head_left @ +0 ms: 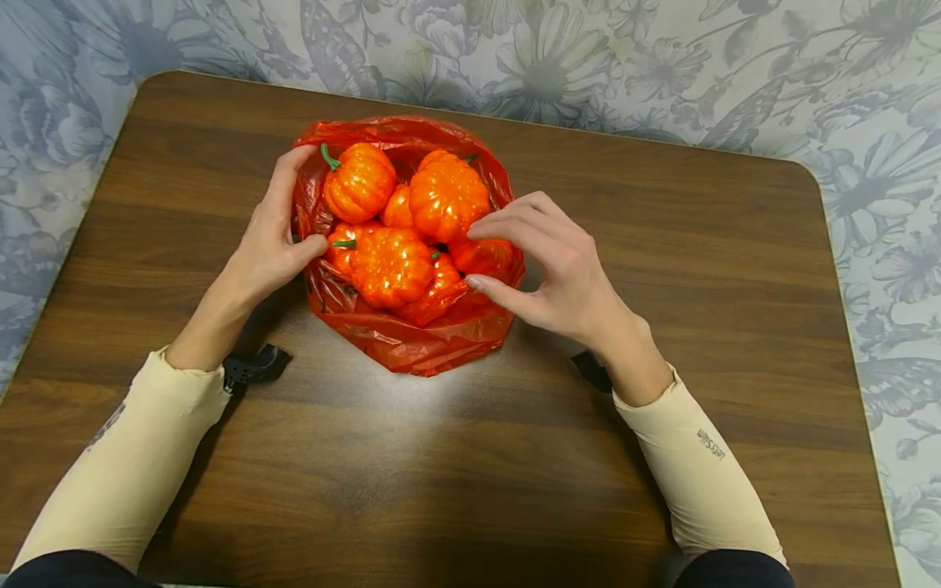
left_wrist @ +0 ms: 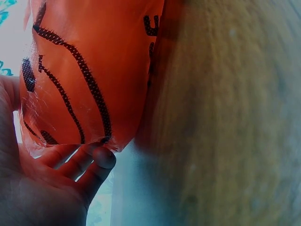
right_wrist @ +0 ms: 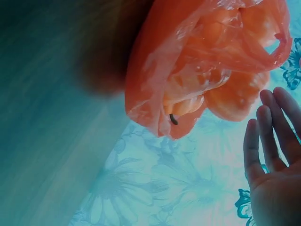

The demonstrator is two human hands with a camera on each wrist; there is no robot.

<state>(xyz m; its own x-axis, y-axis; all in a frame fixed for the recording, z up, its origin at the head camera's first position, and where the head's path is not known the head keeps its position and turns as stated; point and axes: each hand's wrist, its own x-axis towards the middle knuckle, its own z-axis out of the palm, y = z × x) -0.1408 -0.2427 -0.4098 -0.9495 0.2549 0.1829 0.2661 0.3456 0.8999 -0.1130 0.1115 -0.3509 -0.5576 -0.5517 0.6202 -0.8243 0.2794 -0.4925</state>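
Note:
A red plastic bag [head_left: 412, 347] stands with its mouth spread, holding several small glossy orange pumpkins [head_left: 390, 265], some with green stems. At the bag's left side, my left hand [head_left: 268, 233] grips the rim, thumb over the edge and fingers on the outer side. Black printed marks show on the bag [left_wrist: 113, 70] in the left wrist view, where the left hand [left_wrist: 51, 188] has its fingers behind the film. My right hand [head_left: 559, 265] hovers at the right rim, fingers extended and thumb apart. The right wrist view shows this hand [right_wrist: 277, 165] with a gap before the pumpkins [right_wrist: 235, 96].
The bag rests on a brown wood-grain table [head_left: 412, 490] with rounded corners. Behind the table's far edge rises a wall with grey floral wallpaper [head_left: 544, 65]. Black straps with devices [head_left: 257, 366] sit at both wrists, by the cream sleeves [head_left: 140, 457].

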